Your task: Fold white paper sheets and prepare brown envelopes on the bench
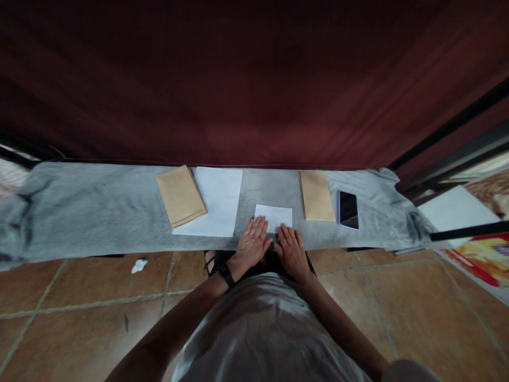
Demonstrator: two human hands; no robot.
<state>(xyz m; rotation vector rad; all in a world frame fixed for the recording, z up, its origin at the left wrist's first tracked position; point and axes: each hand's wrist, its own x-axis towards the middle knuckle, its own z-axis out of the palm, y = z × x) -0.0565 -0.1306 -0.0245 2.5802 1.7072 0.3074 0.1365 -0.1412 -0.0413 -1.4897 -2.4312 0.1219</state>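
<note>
A small white sheet of paper point(274, 213), perhaps folded, lies on the grey cloth near its front edge. My left hand point(252, 243) rests flat on the sheet's lower left corner, fingers stretched out. At the lower right part lies my right hand point(292, 252), palm down and open, its fingertips on the paper. Neither hand grips anything. To the left, a stack of brown envelopes point(181, 196) partly covers larger white paper point(220, 199). Right of my hands is another brown envelope or small stack point(317, 196).
A phone point(349, 210) lies right of the brown envelope on the grey cloth point(99, 207). Behind the narrow table hangs a dark red curtain point(254, 95). Black metal bars point(453, 124) and a white board point(457, 212) stand at the right. White scrap point(139, 266) lies on the tiled floor.
</note>
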